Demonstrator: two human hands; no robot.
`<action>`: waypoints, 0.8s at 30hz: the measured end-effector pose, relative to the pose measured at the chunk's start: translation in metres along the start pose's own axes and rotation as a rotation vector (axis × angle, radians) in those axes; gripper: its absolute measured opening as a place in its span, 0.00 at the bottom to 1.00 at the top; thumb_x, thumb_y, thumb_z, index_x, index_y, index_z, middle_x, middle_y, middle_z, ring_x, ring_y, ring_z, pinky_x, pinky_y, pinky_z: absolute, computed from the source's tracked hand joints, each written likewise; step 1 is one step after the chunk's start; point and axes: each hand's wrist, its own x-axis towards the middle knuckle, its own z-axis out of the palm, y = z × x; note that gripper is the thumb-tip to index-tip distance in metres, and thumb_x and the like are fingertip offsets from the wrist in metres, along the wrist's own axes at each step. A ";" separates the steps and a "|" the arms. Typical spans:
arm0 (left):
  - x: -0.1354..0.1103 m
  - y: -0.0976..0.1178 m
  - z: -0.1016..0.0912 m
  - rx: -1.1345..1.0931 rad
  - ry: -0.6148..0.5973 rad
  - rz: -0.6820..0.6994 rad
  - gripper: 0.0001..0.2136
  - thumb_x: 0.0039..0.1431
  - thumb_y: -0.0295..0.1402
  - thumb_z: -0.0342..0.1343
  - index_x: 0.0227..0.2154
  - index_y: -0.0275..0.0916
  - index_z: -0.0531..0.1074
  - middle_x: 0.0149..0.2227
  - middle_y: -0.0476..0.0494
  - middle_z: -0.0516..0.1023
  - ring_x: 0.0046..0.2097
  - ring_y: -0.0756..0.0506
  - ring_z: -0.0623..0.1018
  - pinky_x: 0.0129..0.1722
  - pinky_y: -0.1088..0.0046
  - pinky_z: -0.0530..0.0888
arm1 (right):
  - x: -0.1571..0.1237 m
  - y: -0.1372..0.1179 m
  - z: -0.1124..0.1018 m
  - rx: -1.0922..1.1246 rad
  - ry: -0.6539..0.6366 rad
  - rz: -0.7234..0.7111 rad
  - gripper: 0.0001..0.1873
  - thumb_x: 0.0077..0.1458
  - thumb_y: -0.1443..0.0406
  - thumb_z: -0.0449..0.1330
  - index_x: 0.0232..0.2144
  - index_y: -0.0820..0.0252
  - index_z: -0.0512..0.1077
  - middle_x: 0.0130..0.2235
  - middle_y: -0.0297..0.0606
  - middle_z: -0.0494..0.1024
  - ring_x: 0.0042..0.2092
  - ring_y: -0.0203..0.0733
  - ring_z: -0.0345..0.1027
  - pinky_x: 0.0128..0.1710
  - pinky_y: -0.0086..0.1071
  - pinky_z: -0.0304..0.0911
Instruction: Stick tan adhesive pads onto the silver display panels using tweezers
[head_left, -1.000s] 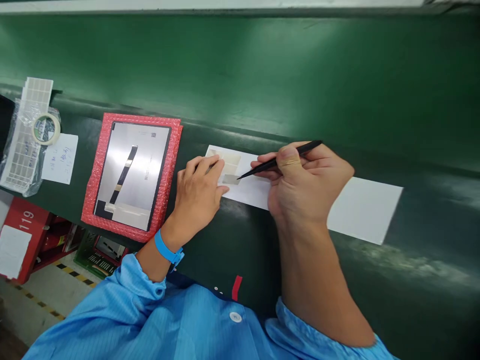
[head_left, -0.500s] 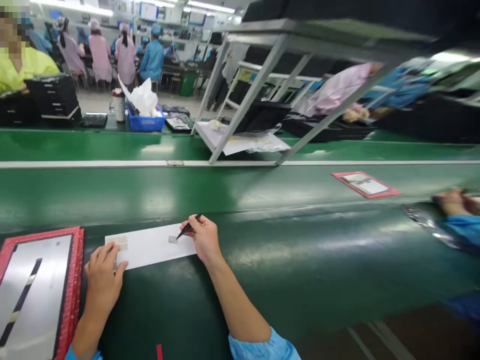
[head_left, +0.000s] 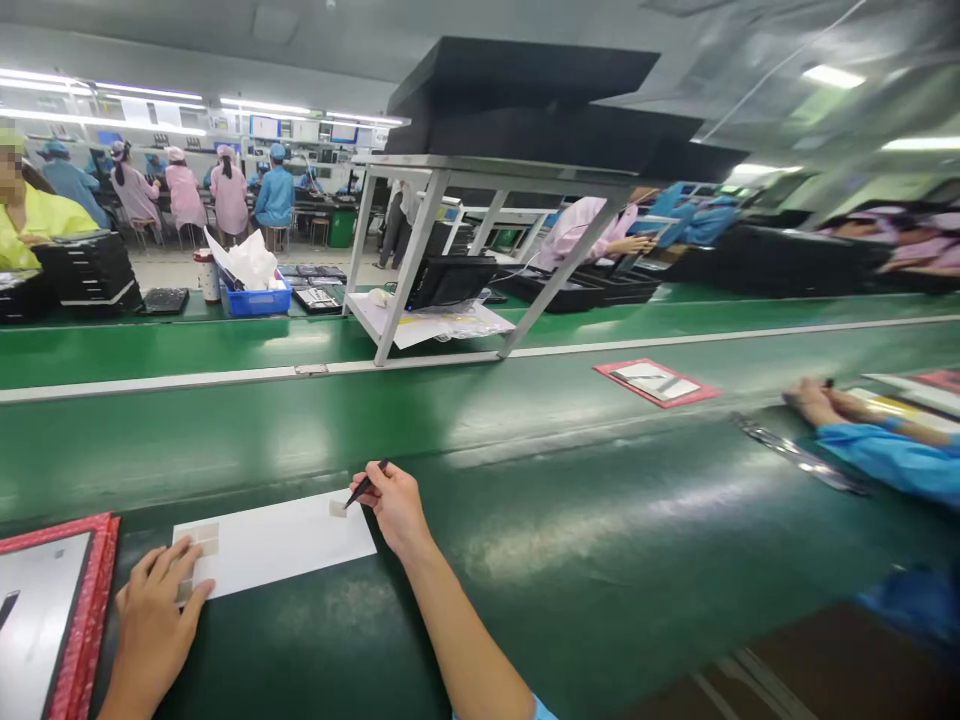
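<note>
A white strip of sheet (head_left: 274, 545) lies on the green work surface with several small greyish patches at its left end. My left hand (head_left: 159, 620) rests on that end, fingers spread over some of the patches. My right hand (head_left: 391, 505) is closed around black tweezers (head_left: 366, 485). Their tip meets a single small grey patch (head_left: 338, 508) near the sheet's far right corner; whether the patch is lifted or lying flat I cannot tell. Left of my left hand, a silvery panel (head_left: 41, 600) lies on red bubble wrap (head_left: 90, 610), partly out of view.
A metal rack (head_left: 427, 250) bearing black boxes stands beyond the white rail (head_left: 187, 380). Another panel on a red sheet (head_left: 656, 383) lies ahead to the right. A co-worker's hands (head_left: 821, 400) are at the right edge. A blue basket (head_left: 259, 300) sits at the back.
The view has tilted up and shifted right. The tweezers and the small patch have moved over the sheet toward its far right corner. My left hand stays on the left end.
</note>
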 end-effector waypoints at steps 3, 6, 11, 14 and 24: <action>0.000 0.000 0.000 -0.014 0.018 0.023 0.26 0.59 0.51 0.48 0.53 0.46 0.79 0.62 0.45 0.76 0.65 0.31 0.68 0.59 0.43 0.66 | 0.001 0.001 0.000 0.020 -0.004 0.005 0.38 0.32 0.44 0.81 0.34 0.63 0.72 0.33 0.43 0.78 0.32 0.44 0.75 0.28 0.29 0.73; 0.001 -0.002 0.001 -0.052 0.052 0.060 0.25 0.59 0.51 0.49 0.52 0.47 0.80 0.62 0.44 0.76 0.65 0.32 0.69 0.60 0.44 0.66 | 0.002 0.002 -0.002 0.038 -0.002 0.009 0.37 0.33 0.45 0.82 0.34 0.63 0.72 0.33 0.43 0.78 0.32 0.43 0.75 0.28 0.29 0.73; -0.001 0.003 0.000 -0.173 0.098 0.072 0.24 0.60 0.52 0.51 0.51 0.47 0.80 0.61 0.43 0.77 0.63 0.34 0.73 0.59 0.48 0.72 | 0.004 0.003 -0.003 0.055 0.001 0.020 0.35 0.36 0.47 0.82 0.35 0.62 0.71 0.33 0.42 0.78 0.32 0.43 0.75 0.26 0.27 0.72; -0.005 0.012 -0.004 -0.267 0.152 0.032 0.22 0.59 0.52 0.54 0.49 0.46 0.81 0.59 0.44 0.77 0.60 0.36 0.76 0.47 0.60 0.81 | 0.003 0.004 -0.004 0.062 0.002 0.024 0.36 0.34 0.47 0.82 0.35 0.63 0.71 0.33 0.42 0.78 0.32 0.43 0.75 0.26 0.27 0.72; -0.024 0.038 -0.008 -0.495 0.298 0.100 0.13 0.62 0.46 0.59 0.41 0.44 0.81 0.52 0.43 0.78 0.50 0.42 0.80 0.20 0.81 0.76 | 0.001 0.005 -0.005 0.073 0.010 0.037 0.36 0.33 0.48 0.83 0.34 0.63 0.71 0.33 0.42 0.78 0.32 0.41 0.75 0.27 0.26 0.73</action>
